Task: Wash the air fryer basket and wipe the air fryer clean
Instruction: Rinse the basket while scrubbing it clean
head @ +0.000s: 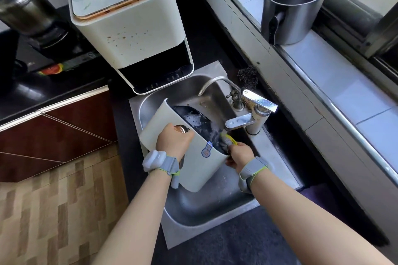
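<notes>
While the cream-white plastic air fryer basket (pixel 172 118) with its dark, soapy interior sits tilted over the stainless steel sink (pixel 206 204), both hands are engaged with it. Left hand (pixel 173 139) grasps the basket's rose-gold handle (pixel 181 128) on the front panel, fingers curled around it. Right hand (pixel 240 155) is clenched on a yellow-edged scrubbing sponge (pixel 229 139), pressed against the basket's inner rim near a round blue sticker (pixel 207 151). Basket lies directly below the chrome tap spout (pixel 239 121). On the black counter just behind the sink stands the cream-white air fryer body (pixel 127 26), two gold knobs on top, brown spatter marks on its front, drawer cavity open. A steel pot (pixel 295 4) rests on the window ledge.
</notes>
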The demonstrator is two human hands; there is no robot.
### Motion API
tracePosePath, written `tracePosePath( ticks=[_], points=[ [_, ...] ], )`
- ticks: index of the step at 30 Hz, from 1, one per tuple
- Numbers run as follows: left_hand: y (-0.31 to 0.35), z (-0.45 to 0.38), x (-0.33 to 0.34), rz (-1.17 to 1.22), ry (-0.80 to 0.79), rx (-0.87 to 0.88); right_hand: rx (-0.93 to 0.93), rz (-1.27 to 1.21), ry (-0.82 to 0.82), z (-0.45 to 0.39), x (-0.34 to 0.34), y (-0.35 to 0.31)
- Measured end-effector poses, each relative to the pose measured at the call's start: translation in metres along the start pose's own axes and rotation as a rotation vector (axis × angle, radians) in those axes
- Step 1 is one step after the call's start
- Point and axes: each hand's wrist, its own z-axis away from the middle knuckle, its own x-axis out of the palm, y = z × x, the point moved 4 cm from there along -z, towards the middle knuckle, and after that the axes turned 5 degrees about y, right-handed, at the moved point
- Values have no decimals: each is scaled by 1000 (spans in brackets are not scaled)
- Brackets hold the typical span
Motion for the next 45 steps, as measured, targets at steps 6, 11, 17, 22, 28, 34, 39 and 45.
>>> tracePosePath(
  ticks=[6, 11, 17, 22, 28, 34, 39, 45],
  points=[
    [13, 4, 4, -197, 36, 170, 89, 94, -100, 11, 10, 21],
    [28, 12, 10, -369, 20, 392, 153, 158, -202, 17, 11, 28],
    [39, 19, 3, -534, 40, 568, 175, 136, -163, 13, 4, 29],
    [45, 28, -2, -661, 56, 664, 165, 80, -101, 12, 2, 26],
    [40, 27, -20, -507, 62, 651, 94, 5, -47, 7, 3, 22],
    [12, 6, -48, -58, 104, 369, -182, 53, 172, 4, -23, 9],
    [-27, -14, -43, 403, 17, 112, -342, 141, 244, 13, -36, -11],
    [-54, -15, -25, 612, -108, -120, -420, 444, 320, 11, -49, -26]
  ],
)
